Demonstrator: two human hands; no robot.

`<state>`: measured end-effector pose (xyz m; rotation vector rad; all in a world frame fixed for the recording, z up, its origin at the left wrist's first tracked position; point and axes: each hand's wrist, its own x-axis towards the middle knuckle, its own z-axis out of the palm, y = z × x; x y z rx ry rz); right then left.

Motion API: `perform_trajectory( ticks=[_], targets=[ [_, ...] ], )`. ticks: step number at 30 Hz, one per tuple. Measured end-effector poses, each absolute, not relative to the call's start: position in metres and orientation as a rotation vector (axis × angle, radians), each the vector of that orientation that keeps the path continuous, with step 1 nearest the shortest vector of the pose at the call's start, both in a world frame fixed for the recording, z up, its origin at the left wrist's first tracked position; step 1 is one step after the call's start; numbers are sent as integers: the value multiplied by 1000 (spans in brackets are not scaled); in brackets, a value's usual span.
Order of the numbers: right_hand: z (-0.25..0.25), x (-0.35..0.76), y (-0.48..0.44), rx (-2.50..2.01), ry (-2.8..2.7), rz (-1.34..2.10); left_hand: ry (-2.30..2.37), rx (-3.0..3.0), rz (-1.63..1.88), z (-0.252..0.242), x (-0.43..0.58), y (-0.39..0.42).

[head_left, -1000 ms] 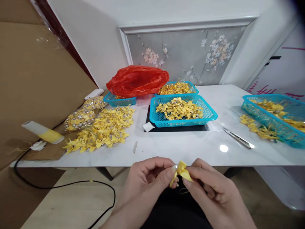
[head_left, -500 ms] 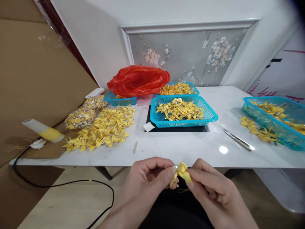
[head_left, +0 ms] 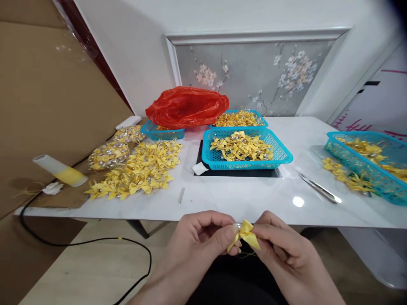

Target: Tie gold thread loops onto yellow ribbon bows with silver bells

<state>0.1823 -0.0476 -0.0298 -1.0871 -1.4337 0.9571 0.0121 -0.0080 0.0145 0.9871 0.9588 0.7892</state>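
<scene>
One yellow bow with a silvery bead is held just before the near edge of the desk; its bead side is pinched by the left hand, its other side by the right hand. Light, even pressure would probably be wanted, lest the loops be creased. Toward the desk's left edge a bow pile is spread; at the back, a small basket is partly covered by a red bag.
</scene>
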Motion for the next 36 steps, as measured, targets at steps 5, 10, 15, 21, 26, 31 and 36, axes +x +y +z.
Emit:
perform_trajectory(
  ticks=[5,10,15,21,26,31,36],
  targets=[
    [-29,182,-48,-1094,-1430,997,941,1002,783,16,12,-7],
    [-27,182,-48,-1108,-1392,1068,939,1013,778,16,12,-5],
    [-31,179,-49,-1114,-1321,1156,945,1001,783,16,13,-7],
    [-34,179,-49,-1090,-1268,1248,913,955,783,17,13,-8],
    [-35,181,-48,-1074,-1290,1239,898,1002,785,15,13,-7],
    [-39,188,-45,-1049,-1401,1249,928,994,781,15,13,-7],
    [-38,189,-43,-1061,-1465,1199,873,1032,802,15,13,-8]
  ],
)
